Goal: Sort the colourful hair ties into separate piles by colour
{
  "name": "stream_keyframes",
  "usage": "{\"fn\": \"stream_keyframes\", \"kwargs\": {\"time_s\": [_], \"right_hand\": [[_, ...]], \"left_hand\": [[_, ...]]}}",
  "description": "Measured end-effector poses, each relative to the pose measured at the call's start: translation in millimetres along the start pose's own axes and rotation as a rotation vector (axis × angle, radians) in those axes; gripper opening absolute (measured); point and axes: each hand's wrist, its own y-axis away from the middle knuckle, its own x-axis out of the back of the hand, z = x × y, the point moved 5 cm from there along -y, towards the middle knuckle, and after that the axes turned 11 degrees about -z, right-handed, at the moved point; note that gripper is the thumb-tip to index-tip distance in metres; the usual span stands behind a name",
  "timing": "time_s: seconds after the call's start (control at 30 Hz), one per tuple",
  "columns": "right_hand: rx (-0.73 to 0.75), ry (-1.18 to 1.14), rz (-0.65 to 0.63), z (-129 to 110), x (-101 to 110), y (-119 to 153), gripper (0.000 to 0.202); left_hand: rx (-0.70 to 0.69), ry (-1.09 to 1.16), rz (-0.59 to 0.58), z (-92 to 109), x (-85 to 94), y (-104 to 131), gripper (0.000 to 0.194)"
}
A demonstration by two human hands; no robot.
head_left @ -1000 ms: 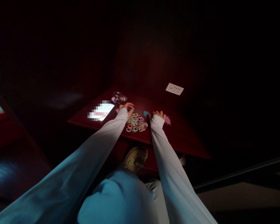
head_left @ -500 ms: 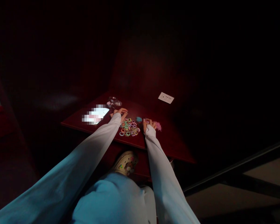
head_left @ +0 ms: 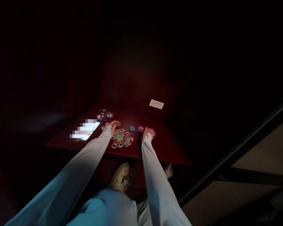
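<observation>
My left hand (head_left: 113, 125) rests on the dark red table, fingers stretched out, at the upper left edge of a pile of pastel ring-shaped and looped pieces (head_left: 121, 138) that look like small hair clips. Nothing shows in its fingers. My right hand (head_left: 147, 134) lies at the near side of a fluffy pink heap (head_left: 152, 131), with one finger stretched forward and the others partly hidden. A smaller pink clump (head_left: 140, 128) sits just left of it. Between the hands, farther back, is a small blue clump (head_left: 132, 128). What these clumps are made of is too small to tell.
A lit phone (head_left: 91, 130), partly pixelated, lies left of my left hand. Round clear containers (head_left: 105, 114) stand behind it. A white socket plate (head_left: 156, 104) is on the back wall. A clog (head_left: 124, 177) shows below the table edge (head_left: 122, 154).
The whole view has shifted, so the table sits lower and farther left. My right hand has drawn back toward the near side of the pink heap, uncovering the smaller pink clump. My left hand stays beside the pile.
</observation>
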Motion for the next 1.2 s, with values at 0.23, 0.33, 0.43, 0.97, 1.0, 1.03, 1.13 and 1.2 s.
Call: {"fn": "stream_keyframes", "kwargs": {"time_s": [0.23,0.33,0.43,0.97,1.0,1.03,1.13,1.2], "right_hand": [[0.322,-0.108,-0.200,-17,-11,47,0.046],[0.486,0.008,-0.292,-35,-21,64,0.032],[0.518,0.086,-0.331,-48,-29,65,0.035],[0.604,0.136,-0.313,-66,-28,73,0.046],[0.622,0.156,-0.322,-67,-28,75,0.045],[0.638,0.175,-0.333,-69,-28,76,0.044],[0.651,0.208,-0.356,-71,-29,80,0.042],[0.622,0.199,-0.343,-70,-27,79,0.042]], "left_hand": [[-0.077,-0.137,-0.139,19,7.3,16,0.026],[-0.143,-0.220,-0.128,15,13.8,29,0.023],[-0.188,-0.250,-0.148,6,15.0,35,0.021],[-0.203,-0.100,-0.164,-12,35.2,38,0.024],[-0.226,-0.163,-0.194,-6,30.2,40,0.024],[-0.246,-0.215,-0.228,1,24.8,42,0.025],[-0.225,-0.284,-0.282,13,15.3,41,0.024],[-0.216,-0.232,-0.268,16,17.2,34,0.023]]}}
